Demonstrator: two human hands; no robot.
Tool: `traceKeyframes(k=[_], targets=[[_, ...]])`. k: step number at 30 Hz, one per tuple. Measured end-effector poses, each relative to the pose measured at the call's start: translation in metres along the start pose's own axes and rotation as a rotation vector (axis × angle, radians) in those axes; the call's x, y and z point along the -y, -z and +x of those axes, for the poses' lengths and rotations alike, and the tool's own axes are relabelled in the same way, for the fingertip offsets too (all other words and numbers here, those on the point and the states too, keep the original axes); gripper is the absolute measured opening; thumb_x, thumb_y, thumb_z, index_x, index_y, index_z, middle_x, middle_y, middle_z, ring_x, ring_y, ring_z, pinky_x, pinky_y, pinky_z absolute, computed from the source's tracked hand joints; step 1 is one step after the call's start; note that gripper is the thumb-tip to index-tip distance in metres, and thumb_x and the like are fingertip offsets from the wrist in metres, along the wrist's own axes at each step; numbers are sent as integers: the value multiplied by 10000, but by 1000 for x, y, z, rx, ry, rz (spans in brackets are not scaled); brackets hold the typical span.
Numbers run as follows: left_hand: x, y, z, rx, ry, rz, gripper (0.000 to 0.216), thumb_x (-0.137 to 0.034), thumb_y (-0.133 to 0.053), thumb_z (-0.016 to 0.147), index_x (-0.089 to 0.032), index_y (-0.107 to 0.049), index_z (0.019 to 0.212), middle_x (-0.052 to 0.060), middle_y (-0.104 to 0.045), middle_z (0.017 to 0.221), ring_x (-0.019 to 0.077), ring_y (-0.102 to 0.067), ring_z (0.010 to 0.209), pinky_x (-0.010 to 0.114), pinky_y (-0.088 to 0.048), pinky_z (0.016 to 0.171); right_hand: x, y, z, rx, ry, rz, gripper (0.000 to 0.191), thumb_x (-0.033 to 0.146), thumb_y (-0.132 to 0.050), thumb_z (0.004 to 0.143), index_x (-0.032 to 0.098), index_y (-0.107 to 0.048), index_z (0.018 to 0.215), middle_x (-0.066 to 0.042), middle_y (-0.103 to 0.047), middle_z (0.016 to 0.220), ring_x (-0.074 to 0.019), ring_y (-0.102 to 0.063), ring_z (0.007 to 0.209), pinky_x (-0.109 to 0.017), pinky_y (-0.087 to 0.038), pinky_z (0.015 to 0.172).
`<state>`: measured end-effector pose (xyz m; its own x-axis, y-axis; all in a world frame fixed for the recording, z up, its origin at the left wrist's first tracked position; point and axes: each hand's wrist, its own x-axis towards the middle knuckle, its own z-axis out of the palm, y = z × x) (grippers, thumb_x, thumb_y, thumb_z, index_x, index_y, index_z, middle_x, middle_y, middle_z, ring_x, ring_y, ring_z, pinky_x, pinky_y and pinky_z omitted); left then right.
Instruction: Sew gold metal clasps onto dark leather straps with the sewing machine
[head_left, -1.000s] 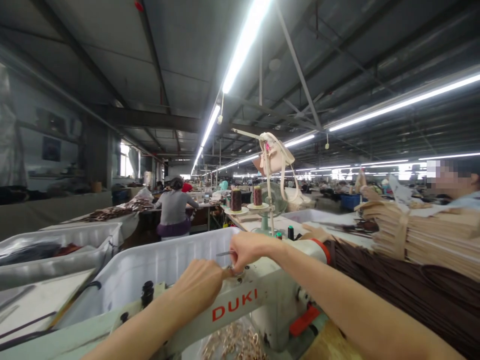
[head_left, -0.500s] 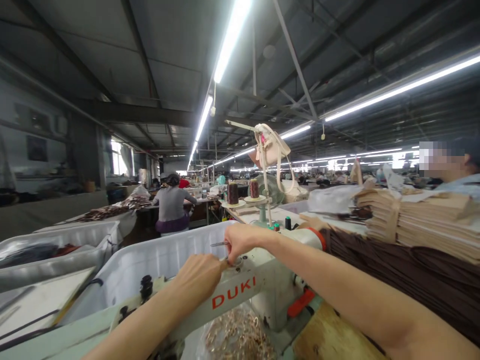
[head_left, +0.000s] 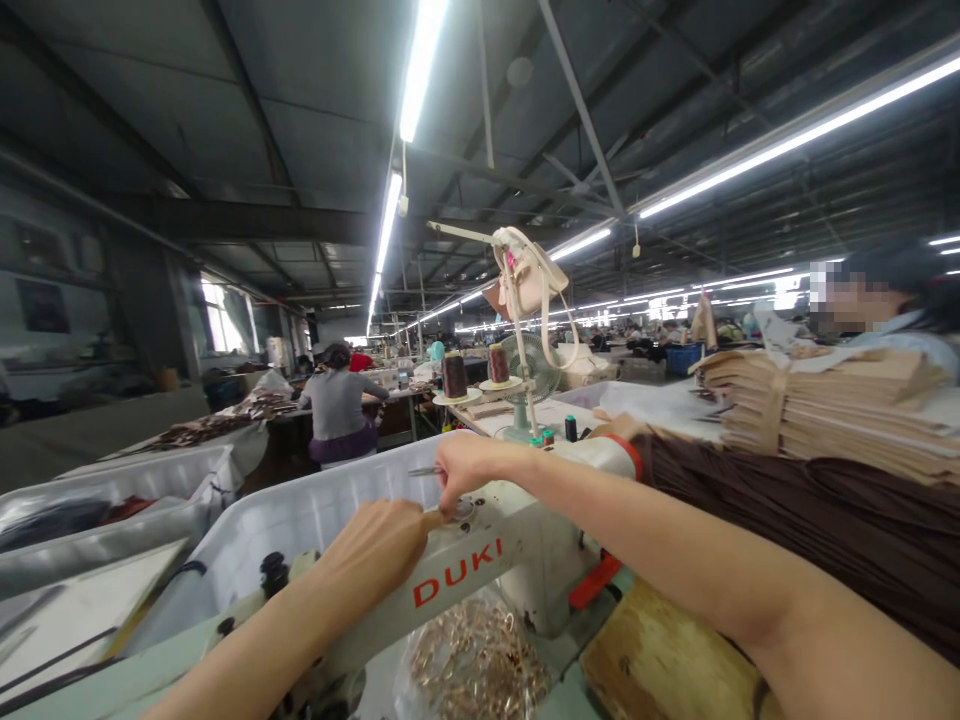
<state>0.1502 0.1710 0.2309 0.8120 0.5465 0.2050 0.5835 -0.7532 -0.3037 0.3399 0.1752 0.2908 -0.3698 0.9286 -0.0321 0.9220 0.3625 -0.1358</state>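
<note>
Both my hands are on top of a white sewing machine (head_left: 480, 570) lettered DUKI in red. My right hand (head_left: 465, 468) is closed in a pinch over a small round metal part on the machine's top, and a thin metal tool sticks out to the left of its fingers. My left hand (head_left: 379, 548) is closed too, its fingertips pressed to the same spot; what they hold is hidden. A bag of gold metal rings (head_left: 476, 670) lies under the machine arm.
White plastic bins (head_left: 300, 525) stand behind and left of the machine. Dark brown straps (head_left: 810, 520) and a tied stack of tan pieces (head_left: 810, 405) pile up at right, beside a person. Thread cones (head_left: 454, 375) and a small fan stand behind. A person (head_left: 337, 405) sits at a far table.
My hands stay at the same spot on the machine's top. The view has drifted right and up, so everything sits a little lower-left in the picture.
</note>
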Motion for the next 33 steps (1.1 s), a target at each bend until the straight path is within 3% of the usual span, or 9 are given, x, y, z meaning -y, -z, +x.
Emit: traceKeyframes(k=[10, 13, 16, 19, 22, 26, 29, 31, 33], targets=[[0, -1, 0, 9, 16, -29, 537, -74, -345, 815, -310, -621, 1211, 82, -691, 765, 296, -666, 690, 321, -359, 557, -9, -7, 1, -31, 96, 26, 178, 310, -749, 579, 172, -669, 659, 41, -561, 562, -129, -512, 576, -206, -324, 478], [0, 1, -2, 3, 17, -55, 565, -80, -342, 827, -342, -573, 1271, 76, -699, 812, 296, -668, 753, 326, -384, 597, -26, -15, -8, -122, 51, 51, 204, 289, -629, 719, 153, -710, 849, 17, -610, 647, -125, -526, 587, -197, -341, 490], [0, 3, -4, -6, 33, -96, 546, -85, -339, 844, -339, -572, 1268, 67, -712, 956, 273, -668, 862, 329, -418, 686, -31, -27, -10, -223, 45, 50, 334, 198, -570, 746, 182, -691, 1056, 10, -656, 763, -130, -568, 681, -183, -376, 567], [3, 3, -6, -21, 99, -179, 463, -157, -310, 910, -330, -528, 1281, 54, -703, 954, 251, -661, 876, 332, -425, 735, -26, -38, -8, -246, 55, 36, 284, 143, -554, 740, 207, -727, 956, 20, -668, 746, -127, -599, 725, -167, -394, 621], [5, 2, -8, -37, 182, -243, 395, -260, -227, 966, -259, -494, 1258, 73, -665, 837, 272, -646, 816, 367, -415, 724, -30, -41, -18, -282, -13, 9, 234, 136, -536, 775, 204, -738, 871, 6, -673, 732, -127, -619, 726, -168, -407, 636], [3, 3, -11, -29, 185, -259, 358, -285, -216, 969, -220, -533, 1120, 85, -638, 842, 274, -625, 808, 366, -394, 711, -42, -36, -59, -407, -196, -74, 322, 245, -663, 770, 169, -675, 1082, -98, -654, 1048, -217, -629, 871, -262, -446, 716], [0, 5, -13, -24, 163, -276, 341, -319, -233, 978, -210, -552, 929, 56, -611, 763, 233, -603, 728, 324, -366, 662, -28, -46, -87, -549, -340, -137, 488, 454, -660, 817, 121, -598, 1169, -171, -590, 1136, -316, -594, 980, -366, -454, 754], [-1, 6, -13, -29, 141, -283, 339, -330, -249, 982, -214, -539, 848, 35, -588, 716, 212, -581, 691, 307, -343, 637, -8, -61, -94, -624, -343, -181, 440, 542, -495, 916, 180, -596, 1145, -117, -610, 1052, -292, -607, 944, -358, -458, 719], [-1, 7, -14, -53, 126, -281, 323, -320, -254, 985, -218, -531, 851, 27, -582, 717, 208, -569, 699, 303, -327, 636, 12, -79, -94, -649, -277, -240, 350, 471, -366, 992, 229, -608, 1063, -68, -608, 987, -240, -622, 877, -313, -452, 647]])
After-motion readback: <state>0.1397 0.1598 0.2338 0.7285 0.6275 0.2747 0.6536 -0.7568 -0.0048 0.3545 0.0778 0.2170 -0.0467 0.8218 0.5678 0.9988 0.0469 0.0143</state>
